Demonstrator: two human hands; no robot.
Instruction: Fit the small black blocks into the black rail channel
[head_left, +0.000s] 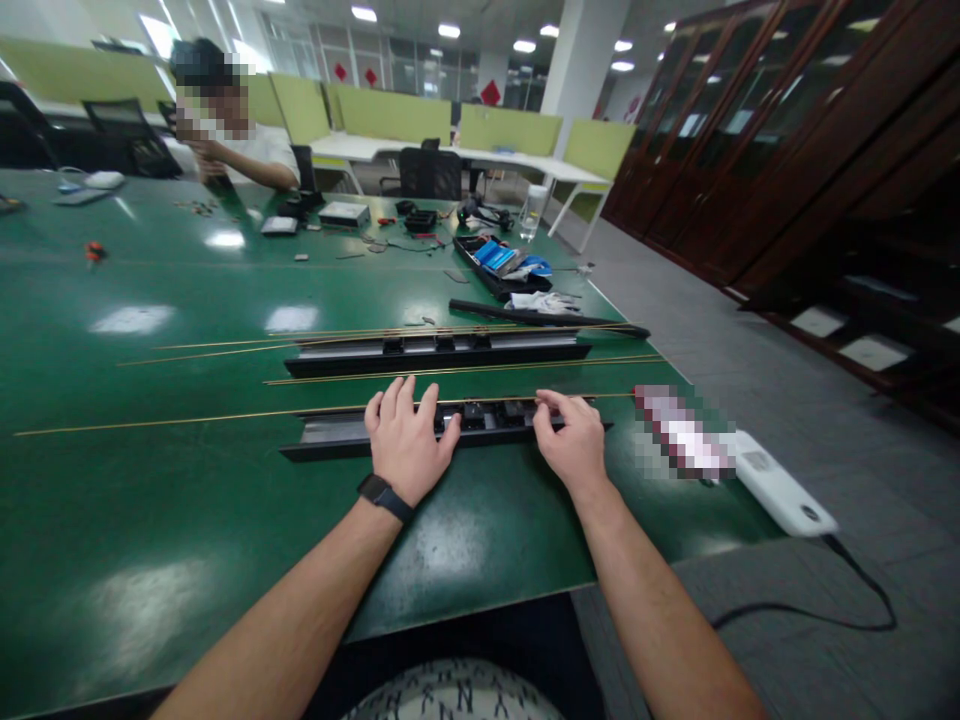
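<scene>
In the head view a near black channel rail (pixel 337 432) lies crosswise on the table, its silvery inside holding several small black blocks (pixel 474 416). My left hand (pixel 407 432) rests over it, fingers spread, thumb toward the blocks. At the rail's right part, the thumb and fingers of my right hand (pixel 574 438) are bent together in a pinch; what is between them is hidden. A long thin brass-coloured rod (pixel 187 419) runs along the rail's far side, passing close to both hands' fingertips. Behind lies a second black channel rail (pixel 435 356) of the same kind.
More thin rods (pixel 465 371) lie around the far rail. Behind it are a dark bar (pixel 487 311), gloves (pixel 544 302) and a black tray (pixel 480 265) with blue packets. A blurred phone-like object (pixel 682 432) and white device (pixel 784 485) sit right. Across the table sits a person (pixel 255 150).
</scene>
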